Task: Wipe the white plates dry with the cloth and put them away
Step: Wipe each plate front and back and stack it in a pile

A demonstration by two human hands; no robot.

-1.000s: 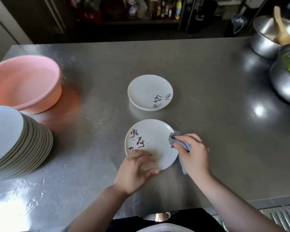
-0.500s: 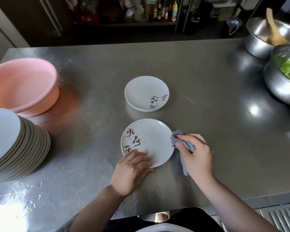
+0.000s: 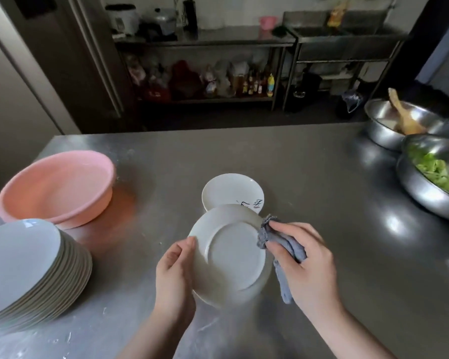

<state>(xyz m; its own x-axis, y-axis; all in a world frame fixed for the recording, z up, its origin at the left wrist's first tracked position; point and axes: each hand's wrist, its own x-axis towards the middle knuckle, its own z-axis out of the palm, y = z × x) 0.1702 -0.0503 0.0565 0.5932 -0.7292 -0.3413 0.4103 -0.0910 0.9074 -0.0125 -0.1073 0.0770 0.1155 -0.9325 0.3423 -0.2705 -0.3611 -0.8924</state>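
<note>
White plate raised off the counter, tilted, underside toward the camera. Left hand clamped on its left rim, thumb over the edge. Right hand curled round the grey cloth, pressed to the plate's right rim. Small stack of plates just behind, on the counter. Tall plate stack at near left, pink basin behind it. Two steel bowls at far right, nearer one with greens.
</note>
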